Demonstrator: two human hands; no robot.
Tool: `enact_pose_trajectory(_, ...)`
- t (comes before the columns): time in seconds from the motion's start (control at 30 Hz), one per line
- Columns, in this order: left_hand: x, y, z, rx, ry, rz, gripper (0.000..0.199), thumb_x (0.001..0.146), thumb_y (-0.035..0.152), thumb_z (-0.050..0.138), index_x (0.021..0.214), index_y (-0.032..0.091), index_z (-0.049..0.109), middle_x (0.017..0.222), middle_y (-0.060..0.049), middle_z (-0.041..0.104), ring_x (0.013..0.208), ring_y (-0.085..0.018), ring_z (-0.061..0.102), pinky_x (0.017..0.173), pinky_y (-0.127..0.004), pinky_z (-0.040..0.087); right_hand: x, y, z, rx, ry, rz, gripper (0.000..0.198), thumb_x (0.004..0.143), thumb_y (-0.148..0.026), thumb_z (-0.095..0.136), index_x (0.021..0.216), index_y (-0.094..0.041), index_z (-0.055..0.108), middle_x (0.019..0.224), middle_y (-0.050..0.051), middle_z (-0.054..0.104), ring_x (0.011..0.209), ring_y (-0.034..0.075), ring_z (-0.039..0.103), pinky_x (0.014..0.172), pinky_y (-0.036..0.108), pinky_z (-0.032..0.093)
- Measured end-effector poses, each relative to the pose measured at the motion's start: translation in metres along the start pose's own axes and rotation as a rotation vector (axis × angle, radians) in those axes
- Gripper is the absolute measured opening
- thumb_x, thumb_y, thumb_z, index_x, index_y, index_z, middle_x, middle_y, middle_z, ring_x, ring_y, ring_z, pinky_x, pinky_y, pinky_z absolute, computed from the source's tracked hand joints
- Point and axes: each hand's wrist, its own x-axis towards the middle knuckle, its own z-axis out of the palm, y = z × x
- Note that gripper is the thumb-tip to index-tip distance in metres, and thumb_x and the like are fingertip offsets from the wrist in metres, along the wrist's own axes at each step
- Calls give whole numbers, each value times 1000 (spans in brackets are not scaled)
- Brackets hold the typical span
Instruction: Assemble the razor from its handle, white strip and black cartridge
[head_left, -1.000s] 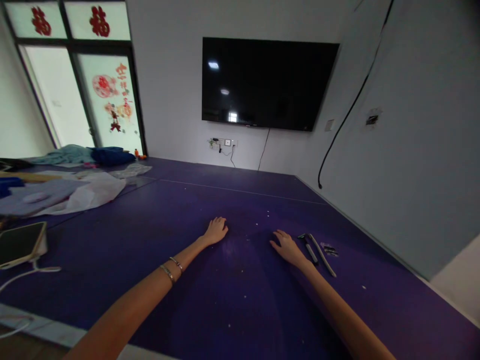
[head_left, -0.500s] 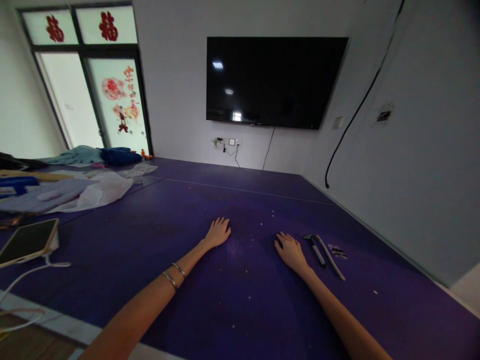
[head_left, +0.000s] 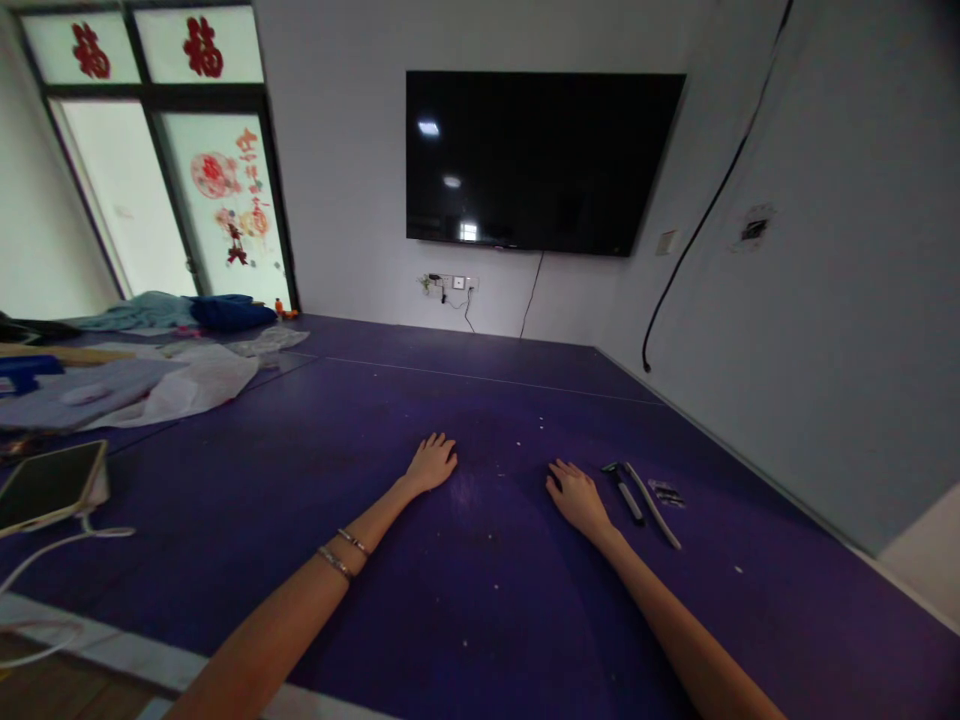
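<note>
My left hand point(head_left: 432, 464) lies palm down over the purple surface point(head_left: 375, 640), its fingers spread and uncurled, with two metal bracelets point(head_left: 334, 562) around that forearm. My right hand point(head_left: 576, 495) lies level with it, a gap of purple between the two, also palm down, fingers loosely parted and slightly bent. Just beyond the right hand, on its outer side, is a slim razor-like tool point(head_left: 629, 498), lying flat and apart from my fingers. A pale, slightly curved stick point(head_left: 655, 508) lies close along it, and near that is a small packet point(head_left: 666, 494) whose contents I cannot make out. Small white specks dot the surface. Well off to my left, a phone point(head_left: 54, 487) leans on a white support with a white cable point(head_left: 71, 538) beside it, and crumpled white sheeting point(head_left: 199, 388) lies farther back.
</note>
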Motion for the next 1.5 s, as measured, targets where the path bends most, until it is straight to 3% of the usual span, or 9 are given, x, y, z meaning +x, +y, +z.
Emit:
enact_pose_trajectory(0.53, -4, -1, -2, 5, 0, 10, 48, 89, 34, 28, 129, 13, 45, 139, -14, 37, 131, -29, 27, 105, -44, 23, 1, 2, 0, 35, -14, 13, 43, 87, -31, 37, 123, -14, 53, 132, 11, 48, 126, 25, 36, 102, 39, 27)
enact_pose_trajectory(0.83, -5, -3, -2, -14, 2, 13, 47, 89, 34, 28, 128, 14, 45, 139, -13, 38, 131, -28, 27, 105, -45, 24, 1, 2, -15, 111, 16, 7, 42, 87, -28, 38, 120, -9, 56, 127, 14, 52, 120, 21, 44, 100, 31, 31)
enact_pose_trajectory(0.97, -4, -4, -3, 8, 12, 26, 47, 88, 34, 30, 127, 14, 47, 138, -13, 40, 131, -27, 29, 104, -44, 24, 4, 29, -46, 84, 76, 154, 35, 85, -21, 37, 103, -10, 65, 106, 15, 65, 101, 21, 59, 85, 26, 41)
enact_pose_trajectory(1.03, -4, -4, -2, 15, 14, 32, 47, 88, 33, 30, 127, 14, 46, 138, -13, 40, 131, -27, 29, 104, -44, 24, 3, 50, -62, 23, 26, 291, 31, 80, -17, 41, 90, -10, 69, 90, 16, 69, 88, 24, 64, 74, 26, 43)
enact_pose_trajectory(1.13, -2, -6, -1, 23, 13, 34, 47, 88, 34, 29, 127, 13, 46, 138, -14, 40, 131, -27, 28, 104, -44, 24, -3, 78, -77, -11, 5, 423, 24, 74, -16, 48, 85, -10, 69, 86, 17, 69, 81, 24, 65, 62, 24, 41)
enact_pose_trajectory(1.27, 0, -8, 2, 35, 2, 30, 49, 88, 35, 28, 129, 13, 45, 138, -14, 38, 131, -28, 27, 105, -44, 23, -15, 95, -79, 35, -45, 461, 19, 69, -16, 54, 81, -12, 69, 79, 13, 69, 72, 21, 65, 55, 21, 39)
enact_pose_trajectory(1.5, 1, -10, 4, 6, 8, 24, 48, 88, 35, 29, 128, 14, 46, 138, -14, 39, 131, -28, 28, 104, -44, 23, -21, 84, -79, 44, -176, 455, 8, 65, -18, 60, 64, -14, 67, 66, 11, 68, 65, 21, 65, 54, 22, 42)
